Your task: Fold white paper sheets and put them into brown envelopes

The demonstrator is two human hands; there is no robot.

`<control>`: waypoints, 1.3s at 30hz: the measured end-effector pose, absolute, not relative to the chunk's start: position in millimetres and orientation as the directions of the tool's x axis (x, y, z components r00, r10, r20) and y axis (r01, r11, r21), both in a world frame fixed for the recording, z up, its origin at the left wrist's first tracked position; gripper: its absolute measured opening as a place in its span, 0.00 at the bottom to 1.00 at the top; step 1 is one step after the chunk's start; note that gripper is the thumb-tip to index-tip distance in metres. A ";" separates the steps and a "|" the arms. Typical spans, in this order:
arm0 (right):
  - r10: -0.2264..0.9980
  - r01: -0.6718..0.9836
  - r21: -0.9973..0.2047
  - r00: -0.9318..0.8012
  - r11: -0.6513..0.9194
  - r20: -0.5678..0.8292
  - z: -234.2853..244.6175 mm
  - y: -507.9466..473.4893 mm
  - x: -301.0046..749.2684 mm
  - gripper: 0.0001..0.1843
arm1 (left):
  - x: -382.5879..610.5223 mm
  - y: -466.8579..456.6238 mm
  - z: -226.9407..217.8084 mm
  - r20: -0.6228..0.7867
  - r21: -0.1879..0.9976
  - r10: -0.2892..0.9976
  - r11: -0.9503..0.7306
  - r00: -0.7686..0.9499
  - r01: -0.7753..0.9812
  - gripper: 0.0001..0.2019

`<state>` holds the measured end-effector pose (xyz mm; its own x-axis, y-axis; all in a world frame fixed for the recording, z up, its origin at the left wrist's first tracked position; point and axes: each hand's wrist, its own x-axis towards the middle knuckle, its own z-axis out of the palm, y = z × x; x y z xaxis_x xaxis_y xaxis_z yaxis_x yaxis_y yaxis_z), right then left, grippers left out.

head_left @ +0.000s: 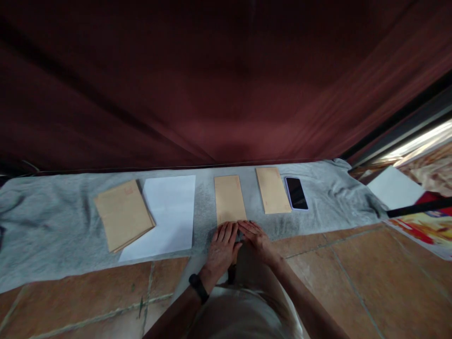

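Observation:
A brown paper envelope [230, 197] with faint red print lies upright in front of me on grey cloth. My left hand [223, 246] rests on its near end, fingers stretched out flat and close together. Beside it, my right hand [254, 237] also lies flat across that end, its fingertips meeting those of the left. Both hands cover the envelope's near edge, and the space under the palms is hidden. To the right is a second brown envelope [272, 190]. On the left, a stack of brown envelopes [123, 214] partly overlaps white paper [171, 212].
A phone [296, 193] with a dark screen lies right of the second envelope. Grey cloth [328, 197] runs along a dark red fabric wall [226, 94]. Tiled floor [332, 278] is nearest me. At far right are a white sheet [395, 187] and a colourful printed item [427, 230].

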<state>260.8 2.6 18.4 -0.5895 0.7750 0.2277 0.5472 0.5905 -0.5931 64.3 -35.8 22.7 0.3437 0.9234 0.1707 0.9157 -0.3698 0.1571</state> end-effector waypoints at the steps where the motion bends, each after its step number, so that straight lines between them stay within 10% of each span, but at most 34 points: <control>1: 0.791 0.526 -0.631 -0.560 0.570 0.247 17.7 4.4 262.2 0.26 | 66.3 -35.9 22.9 0.168 0.140 0.927 -0.360 0.336 0.922 0.26; 6: 0.811 0.490 -0.685 -0.521 0.540 0.267 20.1 24.5 259.7 0.22 | 72.7 -37.0 17.0 0.201 0.088 0.922 -0.354 0.332 0.931 0.25; 19: 0.518 0.455 -0.347 -0.848 0.820 0.109 28.9 112.6 224.4 0.26 | 72.8 -35.2 4.4 0.277 0.129 0.907 -0.363 0.318 0.923 0.27; 39: 0.636 0.602 -0.236 -0.763 0.763 0.112 26.8 177.9 212.9 0.27 | 69.8 -31.5 -1.2 0.343 0.094 0.879 -0.383 0.331 0.919 0.31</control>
